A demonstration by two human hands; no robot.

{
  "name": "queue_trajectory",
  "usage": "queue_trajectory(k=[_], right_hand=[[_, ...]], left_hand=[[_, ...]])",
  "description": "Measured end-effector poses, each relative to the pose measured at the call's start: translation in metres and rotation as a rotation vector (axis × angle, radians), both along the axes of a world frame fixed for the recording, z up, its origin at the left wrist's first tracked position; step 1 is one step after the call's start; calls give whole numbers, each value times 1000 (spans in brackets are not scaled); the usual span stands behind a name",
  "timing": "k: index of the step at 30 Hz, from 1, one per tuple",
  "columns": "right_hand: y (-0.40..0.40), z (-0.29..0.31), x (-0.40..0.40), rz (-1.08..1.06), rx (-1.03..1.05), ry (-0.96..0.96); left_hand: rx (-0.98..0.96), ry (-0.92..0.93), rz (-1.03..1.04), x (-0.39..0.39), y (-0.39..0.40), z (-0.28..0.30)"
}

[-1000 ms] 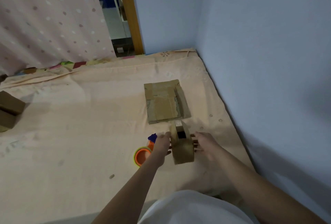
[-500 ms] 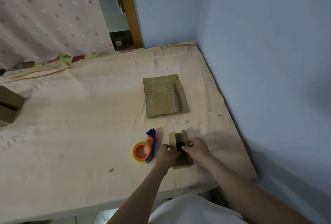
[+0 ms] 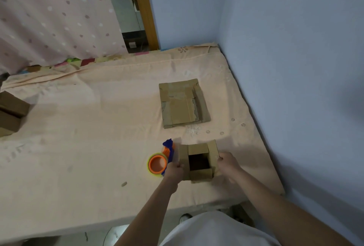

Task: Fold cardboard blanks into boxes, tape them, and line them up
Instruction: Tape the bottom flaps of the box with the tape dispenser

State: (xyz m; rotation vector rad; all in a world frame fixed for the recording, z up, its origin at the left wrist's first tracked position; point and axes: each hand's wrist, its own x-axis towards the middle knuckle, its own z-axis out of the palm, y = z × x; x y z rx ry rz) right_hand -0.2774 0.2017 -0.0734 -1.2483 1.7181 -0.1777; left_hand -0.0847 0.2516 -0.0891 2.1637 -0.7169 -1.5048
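- Sitting near the front right edge of the bed (image 3: 78, 167): half-formed box (image 3: 199, 162), walls squared up, top open, dark interior showing, all four flaps standing clear of the opening.
- Gripping the left flap: left hand (image 3: 174, 169), fingers curled round the flap's edge, thumb on top.
- Pinching the right flap at its outer edge: right hand (image 3: 228, 163), fingers curled, nothing else in the grasp.
- Lying just beside the left hand, apparently untouched: tape dispenser (image 3: 160, 162), orange core, blue handle.
- Resting flat farther back, well apart from the box: stack of cardboard blanks (image 3: 183, 104), strips of old tape visible on the top one.
- Standing at the far left edge, partly cut off: finished boxes (image 3: 10, 114); count not determinable.
- Judged step in hand: forming the box, with closing the flaps coming next; taping not yet begun.
- Judged next move: turning the short flaps inward first, then the two held flaps over them, one hand pressing the seam shut while the other reaches for the dispenser.
- Judged risk: flaps springing open on the soft bedding once released.
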Motion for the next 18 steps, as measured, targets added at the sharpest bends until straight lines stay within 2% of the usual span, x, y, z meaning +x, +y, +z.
queue_trajectory(k=[4,7,9,12,14,18], right_hand=[[-12,9,4,143,-18,82],[-22,18,3,340,-69,238],[-28,22,4,480,-101,298],[-35,25,7,644,-203,356],[-36,25,9,666,-221,320],[-33,15,4,471,-156,217]], left_hand=[[-46,114,-55,7,-8,11],[-162,-52,-218,7,-16,35],[-200,-89,-263,5,-22,38],[-112,-138,-274,0,-32,35],[-23,-155,-304,-8,-35,35],[62,-236,-382,-26,-32,33]])
